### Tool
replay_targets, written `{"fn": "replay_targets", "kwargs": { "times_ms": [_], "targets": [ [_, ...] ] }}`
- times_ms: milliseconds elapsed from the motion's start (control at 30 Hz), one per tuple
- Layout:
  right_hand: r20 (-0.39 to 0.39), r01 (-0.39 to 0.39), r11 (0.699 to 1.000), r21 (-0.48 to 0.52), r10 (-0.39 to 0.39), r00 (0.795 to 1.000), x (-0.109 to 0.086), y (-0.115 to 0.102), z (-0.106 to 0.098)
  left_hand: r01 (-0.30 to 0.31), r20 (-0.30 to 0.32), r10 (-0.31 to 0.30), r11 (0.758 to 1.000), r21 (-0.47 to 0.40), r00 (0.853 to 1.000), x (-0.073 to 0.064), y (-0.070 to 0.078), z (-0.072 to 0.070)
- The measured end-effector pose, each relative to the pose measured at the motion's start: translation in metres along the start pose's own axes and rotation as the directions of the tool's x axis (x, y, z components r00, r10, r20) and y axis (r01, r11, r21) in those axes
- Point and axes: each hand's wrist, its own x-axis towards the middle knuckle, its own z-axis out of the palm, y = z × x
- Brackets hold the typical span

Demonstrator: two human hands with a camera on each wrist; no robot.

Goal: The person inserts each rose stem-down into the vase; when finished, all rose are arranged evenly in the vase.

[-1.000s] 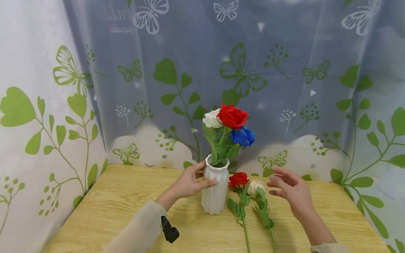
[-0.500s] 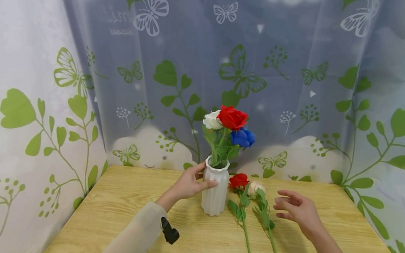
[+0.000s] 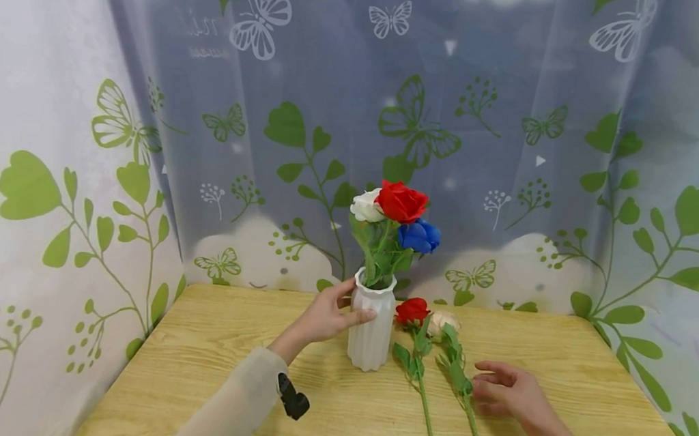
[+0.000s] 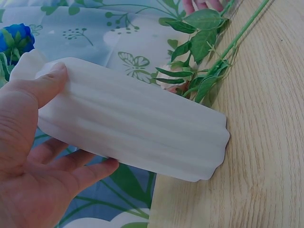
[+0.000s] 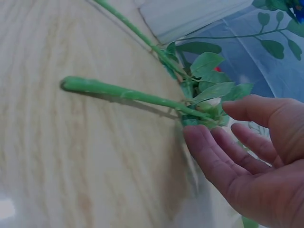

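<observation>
A white fluted vase (image 3: 369, 336) stands upright on the table, holding a white rose (image 3: 366, 206), a red rose (image 3: 401, 202) and a blue rose (image 3: 419, 236). My left hand (image 3: 324, 317) grips its upper side, thumb in front; the left wrist view shows the fingers round the vase (image 4: 137, 123). To the right lie a second red rose (image 3: 413, 310) and a cream rose (image 3: 443, 322), side by side with stems toward me. My right hand (image 3: 514, 395) is beside the cream rose's leafy stem (image 5: 137, 96), fingers slightly bent and the thumb apart from them.
The wooden table (image 3: 210, 344) reaches back to a patterned curtain (image 3: 336, 73), which also hangs at the left and right. A black wrist camera (image 3: 293, 397) sits on the left sleeve.
My right hand has come down and toward me, from near the cream rose's head to beside its stem. The left hand and the vase have stayed in place.
</observation>
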Motion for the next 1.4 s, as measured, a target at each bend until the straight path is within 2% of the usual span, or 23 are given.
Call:
{"fn": "replay_targets", "kwargs": {
  "times_ms": [233,467,933,1200,1400],
  "targets": [
    [0.025,-0.059,0.998,-0.013,0.059,0.998,0.003,0.007,0.002,-0.002,0.004,0.002,1.000,-0.003,1.000,0.000,0.000,0.000],
    [0.023,-0.058,0.997,-0.050,0.059,0.998,0.006,0.007,0.005,0.005,0.003,-0.005,1.000,-0.008,1.000,-0.001,0.000,0.000],
    [-0.021,-0.055,0.992,-0.110,0.053,0.998,0.010,0.005,0.010,-0.019,-0.003,0.019,1.000,-0.001,1.000,-0.001,-0.001,0.000],
    [-0.043,-0.094,0.995,-0.036,0.092,0.995,0.012,0.000,0.012,-0.025,-0.011,0.025,0.999,0.022,1.000,0.001,-0.003,0.000],
    [0.015,-0.087,0.995,0.057,0.087,0.996,0.009,-0.008,0.013,-0.018,-0.008,0.018,1.000,0.015,1.000,0.001,-0.003,0.000]
  ]
}}
